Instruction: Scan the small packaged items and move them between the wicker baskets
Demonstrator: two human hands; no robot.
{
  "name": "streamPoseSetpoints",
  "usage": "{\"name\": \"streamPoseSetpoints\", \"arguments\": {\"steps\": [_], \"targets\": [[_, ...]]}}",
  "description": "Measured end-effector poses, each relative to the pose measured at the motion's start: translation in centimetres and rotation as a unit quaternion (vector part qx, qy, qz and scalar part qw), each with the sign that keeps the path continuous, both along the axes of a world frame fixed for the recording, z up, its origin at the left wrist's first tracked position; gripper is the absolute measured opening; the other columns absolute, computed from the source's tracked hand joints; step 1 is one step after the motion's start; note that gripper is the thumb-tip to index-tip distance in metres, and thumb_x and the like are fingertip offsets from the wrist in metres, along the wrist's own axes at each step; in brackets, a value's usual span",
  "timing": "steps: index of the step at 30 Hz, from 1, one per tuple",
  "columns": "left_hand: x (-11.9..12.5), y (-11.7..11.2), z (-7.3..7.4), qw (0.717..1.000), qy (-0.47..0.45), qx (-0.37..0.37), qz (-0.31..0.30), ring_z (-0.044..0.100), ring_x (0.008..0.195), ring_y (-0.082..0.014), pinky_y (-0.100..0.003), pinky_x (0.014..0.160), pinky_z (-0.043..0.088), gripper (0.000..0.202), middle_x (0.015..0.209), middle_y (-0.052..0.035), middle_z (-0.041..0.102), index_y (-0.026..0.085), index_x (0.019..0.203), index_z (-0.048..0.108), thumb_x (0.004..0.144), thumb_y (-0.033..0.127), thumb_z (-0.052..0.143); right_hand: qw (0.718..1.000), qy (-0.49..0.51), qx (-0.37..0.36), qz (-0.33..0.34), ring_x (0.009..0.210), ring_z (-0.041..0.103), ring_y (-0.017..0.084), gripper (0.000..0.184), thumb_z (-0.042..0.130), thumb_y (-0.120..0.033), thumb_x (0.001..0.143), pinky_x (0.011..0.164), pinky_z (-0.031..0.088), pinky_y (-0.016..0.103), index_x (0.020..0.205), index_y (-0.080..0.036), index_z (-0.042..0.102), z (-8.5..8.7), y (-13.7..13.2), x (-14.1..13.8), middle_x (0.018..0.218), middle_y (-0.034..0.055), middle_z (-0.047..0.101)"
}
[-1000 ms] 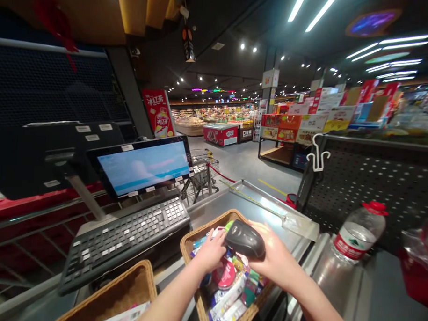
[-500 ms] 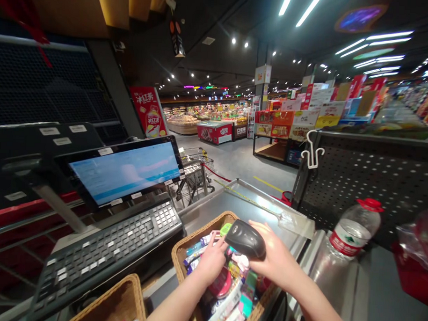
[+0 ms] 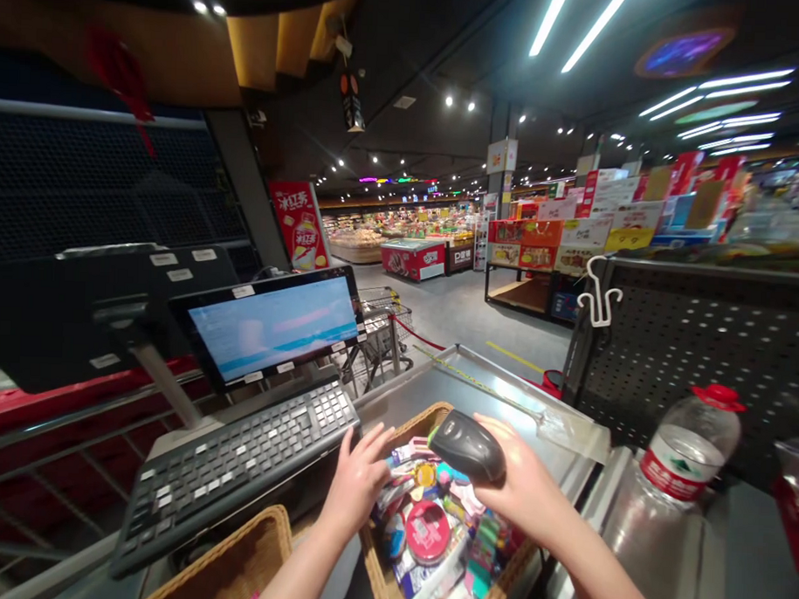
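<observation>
A wicker basket (image 3: 425, 420) sits on the steel checkout counter (image 3: 481, 381), packed with small bright packets and a round red tin (image 3: 427, 533), with a second wicker basket (image 3: 233, 560) to its lower left. The right hand (image 3: 524, 492) is closed around a black handheld barcode scanner (image 3: 468, 446) above the first basket, while the open left hand (image 3: 357, 483) hangs with fingers spread over its rim, near a keyboard (image 3: 236, 468). A water bottle (image 3: 689, 449) has a red cap and red label, and a red banner (image 3: 295, 226) reads 冰红茶.
</observation>
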State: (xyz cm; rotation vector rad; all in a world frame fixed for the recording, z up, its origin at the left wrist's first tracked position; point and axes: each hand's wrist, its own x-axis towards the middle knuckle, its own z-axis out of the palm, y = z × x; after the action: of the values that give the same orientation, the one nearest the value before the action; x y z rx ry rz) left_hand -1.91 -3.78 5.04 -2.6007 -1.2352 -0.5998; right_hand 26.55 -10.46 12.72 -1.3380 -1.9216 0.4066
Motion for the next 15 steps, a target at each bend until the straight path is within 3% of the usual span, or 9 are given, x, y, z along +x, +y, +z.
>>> {"name": "streamPoseSetpoints", "arguments": {"steps": [7, 15], "targets": [[-3.8, -1.7, 2.7, 0.995, -0.013, 0.078, 0.056, 0.043, 0.138, -0.0309, -0.071, 0.112, 0.019, 0.025, 0.145, -0.0071, 0.053, 0.023, 0.073, 0.066, 0.093, 0.022, 0.051, 0.999, -0.022, 0.020, 0.027, 0.131, 0.050, 0.036, 0.056, 0.066, -0.022, 0.069, 0.113, 0.029, 0.064, 0.125, -0.020, 0.060, 0.5, -0.2, -1.8, 0.136, 0.0149, 0.059], [-6.1, -3.2, 5.0, 0.987, -0.040, 0.129, 0.086, 0.048, 0.135, -0.0296, -0.069, 0.113, 0.018, 0.023, 0.142, -0.0061, 0.056, 0.024, 0.077, 0.067, 0.094, 0.024, 0.052, 0.997, -0.031, 0.045, 0.056, 0.125, 0.053, 0.035, 0.045, 0.066, -0.019, 0.069, 0.110, 0.035, 0.060, 0.113, -0.020, 0.064, 1.7, -1.0, -4.0, 0.131, 0.0135, 0.061]]}}
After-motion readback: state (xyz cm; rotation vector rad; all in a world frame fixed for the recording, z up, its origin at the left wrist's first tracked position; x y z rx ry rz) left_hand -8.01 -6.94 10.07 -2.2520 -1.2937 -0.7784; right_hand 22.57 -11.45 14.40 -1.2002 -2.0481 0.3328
